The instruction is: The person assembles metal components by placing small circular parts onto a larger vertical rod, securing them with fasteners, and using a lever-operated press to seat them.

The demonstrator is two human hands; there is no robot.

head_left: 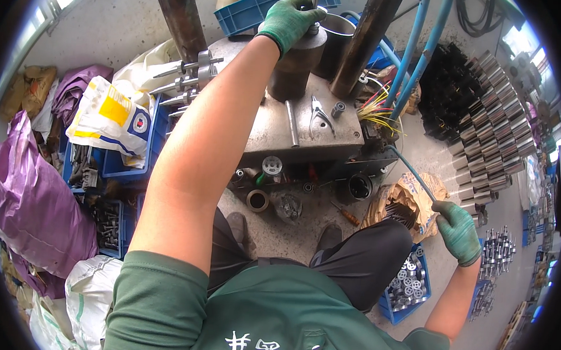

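At the top of the view my left hand [291, 24], in a green glove, is closed around a slim metal shaft [314, 27]. The shaft stands upright on a thick brown metal cylinder [292, 69] on the machine's bench. My fingers partly hide it. Low on the right, my gloved right hand [458, 234] grips the end of a long thin lever [412, 171], which runs up to the machine's side. Pliers [321, 115], a metal bar [293, 123] and a small ring-shaped part [338, 109] lie on the bench [263, 133] in front of the cylinder.
Brown posts [182, 24] rise at the back. A torn paper bag [430, 194] and a blue crate of round metal parts [386, 308] are by my right leg. Stacked shiny cylinders [499, 122] stand far right. Purple sacks [35, 195] and blue bins [123, 221] fill the left.
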